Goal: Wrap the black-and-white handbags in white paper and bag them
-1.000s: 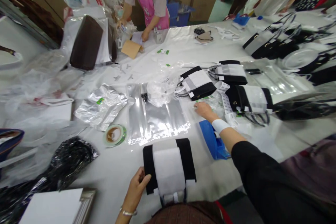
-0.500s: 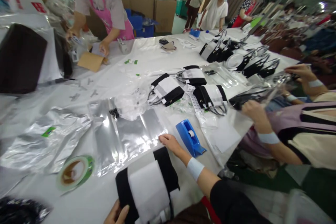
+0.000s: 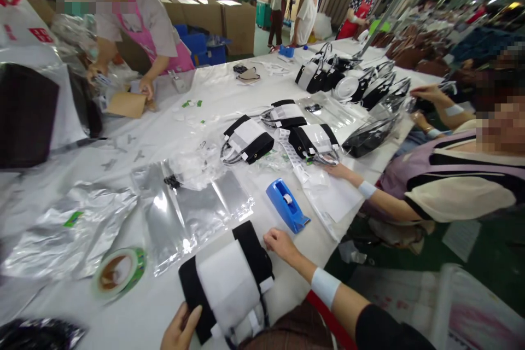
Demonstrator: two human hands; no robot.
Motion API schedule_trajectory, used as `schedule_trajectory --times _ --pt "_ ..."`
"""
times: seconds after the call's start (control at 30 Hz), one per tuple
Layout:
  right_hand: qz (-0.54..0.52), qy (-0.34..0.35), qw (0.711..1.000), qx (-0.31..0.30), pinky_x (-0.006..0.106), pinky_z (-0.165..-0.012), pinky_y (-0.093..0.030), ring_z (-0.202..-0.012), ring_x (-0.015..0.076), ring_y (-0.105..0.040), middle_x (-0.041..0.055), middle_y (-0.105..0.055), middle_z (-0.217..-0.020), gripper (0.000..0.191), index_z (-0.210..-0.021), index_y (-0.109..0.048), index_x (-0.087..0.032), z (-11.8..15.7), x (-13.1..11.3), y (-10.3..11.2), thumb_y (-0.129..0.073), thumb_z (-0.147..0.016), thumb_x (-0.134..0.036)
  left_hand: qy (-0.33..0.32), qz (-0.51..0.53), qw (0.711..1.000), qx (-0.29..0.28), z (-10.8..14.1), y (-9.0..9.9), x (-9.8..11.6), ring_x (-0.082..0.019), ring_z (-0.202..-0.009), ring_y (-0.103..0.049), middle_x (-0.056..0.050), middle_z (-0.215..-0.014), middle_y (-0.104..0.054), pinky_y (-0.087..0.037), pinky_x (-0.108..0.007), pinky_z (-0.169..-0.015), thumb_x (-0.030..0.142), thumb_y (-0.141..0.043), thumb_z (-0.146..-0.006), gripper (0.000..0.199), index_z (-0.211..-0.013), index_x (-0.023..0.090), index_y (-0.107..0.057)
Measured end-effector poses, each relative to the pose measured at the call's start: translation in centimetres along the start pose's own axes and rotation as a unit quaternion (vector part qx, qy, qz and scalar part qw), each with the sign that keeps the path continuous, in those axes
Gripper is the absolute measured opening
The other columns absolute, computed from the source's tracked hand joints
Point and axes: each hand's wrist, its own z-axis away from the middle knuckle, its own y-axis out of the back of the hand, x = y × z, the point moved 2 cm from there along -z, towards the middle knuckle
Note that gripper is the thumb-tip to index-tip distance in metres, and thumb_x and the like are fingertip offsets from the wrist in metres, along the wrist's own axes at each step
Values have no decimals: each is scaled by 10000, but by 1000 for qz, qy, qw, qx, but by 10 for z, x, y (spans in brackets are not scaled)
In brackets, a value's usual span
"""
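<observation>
White sheeting covers the long worktable [image 3: 141, 322], with cardboard cartons [image 3: 235, 22] stacked behind it. At the near edge lies a black handbag [image 3: 252, 246], a white wrap [image 3: 227, 281] around its middle. The left hand [image 3: 180, 328] holds its left end, thumb on top; the other fingers are mostly hidden. The right hand [image 3: 283, 246], a second ago stretched out beyond the blue tape dispenser [image 3: 287, 205], has come back just beside the bag's right end, so both hands are now at this one piece. Its fingers are curled in; whether they pinch anything small, I cannot tell. A clear plastic sleeve [image 3: 217, 202] lies flat just beyond, with a green-edged tape roll [image 3: 107, 274] to its near left. Further right, a co-worker's hand [image 3: 338, 169] is now near another wrapped handbag [image 3: 315, 139].
</observation>
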Motion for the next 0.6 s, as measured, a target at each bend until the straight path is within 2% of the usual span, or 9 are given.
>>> schedule_trajectory --times 0.07,0.13,0.3,0.37,0.43,0.5,0.53,0.6 --pt "6 -9 1000 -12 274 -578 -391 -549 134 -485 -22 -536 -526 331 -558 -493 -220 4 4 -8 -509 -795 -451 -22 -6 1000 -12 3 1 8 -323 -909 -713 -52 -825 -752 -592 -418 -885 680 -695 -573 526 -811 212 -684" --pt "8 -15 1000 -21 269 -551 -374 -545 134 -455 -33 -489 -507 390 -549 -449 -229 8 8 -15 -491 -805 -520 -40 1 999 1 4 5 15 -295 -847 -711 -52 -795 -731 -597 -410 -835 672 -707 -592 537 -845 200 -665" --pt "1 -8 999 -33 275 -575 -394 -604 153 -473 -32 -498 -558 465 -601 -477 -225 14 10 -24 -449 -807 -641 -57 49 990 120 -16 25 26 -306 -1080 -676 -162 -1167 -689 -561 -469 -933 621 -652 -696 665 -1177 168 -572" --pt "0 0 1000 -27 286 -608 -411 -643 168 -497 -18 -527 -593 469 -617 -509 -220 16 6 -23 -446 -803 -646 -89 17 984 156 -35 32 36 -306 -1108 -658 -170 -1218 -658 -556 -487 -935 577 -609 -755 591 -1184 171 -579" --pt "2 10 1000 -16 301 -648 -429 -683 185 -520 -4 -557 -633 470 -648 -549 -215 17 1 -21 -438 -806 -643 -147 -36 975 164 -58 34 54 -300 -1104 -649 -156 -1186 -659 -559 -495 -926 508 -562 -818 464 -1137 176 -620" --pt "0 17 1000 2 317 -674 -450 -704 202 -543 9 -582 -658 474 -685 -581 -213 18 -3 -17 -436 -812 -646 -228 -107 953 168 -81 31 81 -302 -1128 -631 -149 -1155 -664 -543 -513 -959 407 -534 -863 358 -1109 174 -648" --pt "-9 15 1000 11 325 -681 -464 -706 210 -559 16 -599 -668 476 -702 -597 -212 18 -4 -15 -445 -809 -651 -271 -151 934 179 -93 28 96 -310 -1181 -604 -157 -1194 -651 -516 -529 -1002 349 -540 -870 333 -1129 170 -649" --pt "-46 1 999 23 341 -699 -503 -720 229 -606 40 -651 -710 478 -738 -632 -209 17 -3 -11 -479 -791 -658 -343 -254 882 202 -113 20 128 -343 -1346 -483 -181 -1388 -551 -428 -560 -1100 251 -583 -860 392 -1243 173 -616"
